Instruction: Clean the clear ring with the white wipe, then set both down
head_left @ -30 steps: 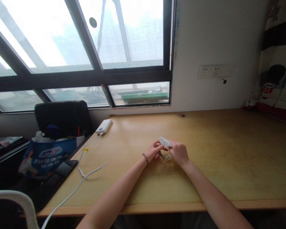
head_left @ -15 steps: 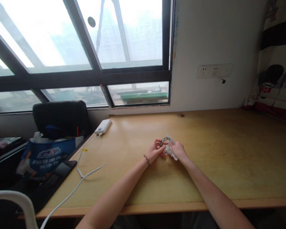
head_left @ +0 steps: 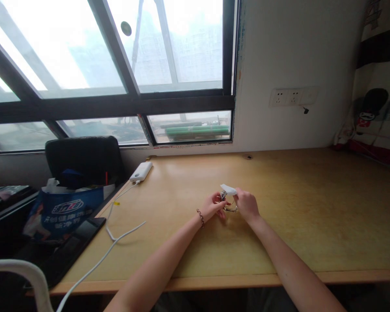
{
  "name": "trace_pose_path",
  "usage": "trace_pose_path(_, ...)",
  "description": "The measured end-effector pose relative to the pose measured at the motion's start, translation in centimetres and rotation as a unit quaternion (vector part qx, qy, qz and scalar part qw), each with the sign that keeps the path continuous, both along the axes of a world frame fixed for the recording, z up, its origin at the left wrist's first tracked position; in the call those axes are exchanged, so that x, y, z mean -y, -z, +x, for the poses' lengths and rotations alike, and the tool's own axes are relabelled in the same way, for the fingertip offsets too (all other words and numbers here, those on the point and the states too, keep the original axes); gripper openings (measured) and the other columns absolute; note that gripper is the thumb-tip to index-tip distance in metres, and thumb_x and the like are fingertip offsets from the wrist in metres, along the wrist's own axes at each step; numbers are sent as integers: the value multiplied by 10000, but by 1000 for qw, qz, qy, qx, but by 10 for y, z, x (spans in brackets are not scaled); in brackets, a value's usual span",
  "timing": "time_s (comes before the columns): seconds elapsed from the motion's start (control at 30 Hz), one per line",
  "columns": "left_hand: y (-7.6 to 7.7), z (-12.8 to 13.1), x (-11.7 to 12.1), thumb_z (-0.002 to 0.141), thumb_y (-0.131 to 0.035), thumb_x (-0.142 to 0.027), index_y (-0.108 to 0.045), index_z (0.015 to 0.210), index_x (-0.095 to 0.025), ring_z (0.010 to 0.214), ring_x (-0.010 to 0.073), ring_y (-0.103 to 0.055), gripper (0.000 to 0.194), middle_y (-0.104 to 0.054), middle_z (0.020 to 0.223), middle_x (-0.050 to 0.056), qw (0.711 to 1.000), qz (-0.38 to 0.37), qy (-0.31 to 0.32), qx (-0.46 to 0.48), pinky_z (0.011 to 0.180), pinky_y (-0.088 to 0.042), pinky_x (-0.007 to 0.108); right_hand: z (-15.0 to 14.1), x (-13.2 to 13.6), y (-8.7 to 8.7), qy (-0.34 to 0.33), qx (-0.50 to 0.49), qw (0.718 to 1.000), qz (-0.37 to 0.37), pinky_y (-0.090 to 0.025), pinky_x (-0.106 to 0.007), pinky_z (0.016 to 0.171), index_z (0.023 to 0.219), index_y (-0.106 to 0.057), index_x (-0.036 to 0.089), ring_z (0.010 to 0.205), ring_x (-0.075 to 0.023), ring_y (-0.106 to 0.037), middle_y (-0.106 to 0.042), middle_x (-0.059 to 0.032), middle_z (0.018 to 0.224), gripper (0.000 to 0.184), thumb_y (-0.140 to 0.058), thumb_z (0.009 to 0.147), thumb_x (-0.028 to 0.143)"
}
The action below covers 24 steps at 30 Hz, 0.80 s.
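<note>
My left hand, with a beaded bracelet on its wrist, is closed on the left side of a shiny, open ring-shaped thing. Its exact kind is too small to make out. A white tissue is pinched in my right hand and lies against the upper part of the ring. Both hands are close together just above the wooden table. My fingers cover parts of the ring.
A white power bank with a white cable lies at the table's left side. Left of it are a black chair, a blue bag and a dark glossy panel. Window and wall sockets are behind.
The tissue has shifted from the right side of the ring up to its top. My right hand has turned over, knuckles up, and moved slightly right. The left hand keeps its hold.
</note>
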<state>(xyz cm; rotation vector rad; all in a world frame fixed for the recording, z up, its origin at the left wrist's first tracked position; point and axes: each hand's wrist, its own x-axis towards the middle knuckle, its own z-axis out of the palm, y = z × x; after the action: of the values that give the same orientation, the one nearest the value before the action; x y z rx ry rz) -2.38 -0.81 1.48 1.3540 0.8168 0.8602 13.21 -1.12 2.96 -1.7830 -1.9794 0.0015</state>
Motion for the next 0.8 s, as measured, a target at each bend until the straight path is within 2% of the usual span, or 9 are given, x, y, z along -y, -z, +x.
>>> trace_pose_path(0.13, 3, 2, -1, 621, -634, -378, -400, 832, -154, 528, 167, -621, 387, -596, 952, 118, 999, -44, -9, 29, 473, -511, 288, 0, -11, 11, 23, -161, 983, -83, -369, -220, 487, 671, -613, 136, 546, -166, -580, -626, -90, 611, 402, -379, 802, 435)
trace_pose_path(0.27, 4, 3, -1, 610, -654, -353, -382, 835, -156, 602, 184, -632, 404, -570, 1014, 133, 997, -33, -15, 66, 562, -526, 351, -3, -17, 20, 21, -348, 912, -216, -350, -199, 349, 673, -610, 120, 337, -118, -504, -585, -44, 477, 469, -358, 779, 501)
trace_pose_path(0.33, 4, 4, -1, 615, -655, -338, -373, 841, -159, 630, 189, -633, 403, -549, 1053, 139, 996, -22, -17, 80, 580, -524, 359, -6, -18, 23, 13, -384, 893, -236, -346, -190, 326, 711, -610, 113, 319, -108, -494, -589, -39, 475, 464, -354, 782, 493)
trace_pose_path(0.43, 4, 5, -2, 624, -649, -319, -374, 858, -160, 639, 178, -630, 395, -519, 1097, 140, 996, -8, -16, 86, 593, -520, 353, -7, -18, 23, 18, -404, 882, -242, -334, -190, 309, 721, -606, 106, 304, -107, -480, -580, -38, 458, 448, -358, 785, 473)
trace_pose_path(0.5, 5, 5, -3, 629, -646, -306, -386, 885, -160, 635, 165, -624, 393, -511, 1108, 135, 997, 5, -16, 81, 586, -518, 343, -7, -17, 21, 28, -383, 894, -231, -325, -199, 312, 680, -602, 106, 298, -114, -472, -562, -42, 436, 456, -347, 790, 468)
trace_pose_path(0.53, 6, 5, -4, 632, -642, -299, -395, 907, -159, 638, 160, -620, 396, -510, 1109, 131, 997, 15, -17, 77, 581, -516, 335, -7, -16, 19, 31, -354, 911, -209, -327, -203, 326, 659, -598, 110, 315, -120, -483, -564, -50, 444, 455, -340, 795, 459)
trace_pose_path(0.6, 7, 5, -5, 651, -623, -296, -415, 962, -155, 660, 155, -610, 399, -518, 1096, 122, 997, 32, -20, 69, 578, -509, 312, -5, -14, 15, 32, -257, 957, -133, -341, -208, 387, 653, -592, 120, 411, -140, -538, -595, -77, 520, 414, -342, 808, 411)
trace_pose_path(0.67, 7, 4, -6, 676, -594, -309, -441, 1005, -147, 693, 157, -598, 398, -542, 1054, 112, 997, 44, -27, 57, 571, -496, 281, -3, -10, 10, 33, -134, 989, -54, -345, -214, 456, 703, -584, 130, 537, -163, -578, -624, -99, 625, 327, -363, 813, 344)
trace_pose_path(0.8, 5, 3, -6, 673, -591, -331, -537, 939, -117, 682, 143, -566, 346, -598, 883, 78, 996, 78, -42, 17, 524, -448, 216, -1, -2, 1, 38, 29, 999, 2, -307, -225, 493, 793, -540, 133, 598, -179, -582, -622, -99, 664, 178, -405, 803, 247)
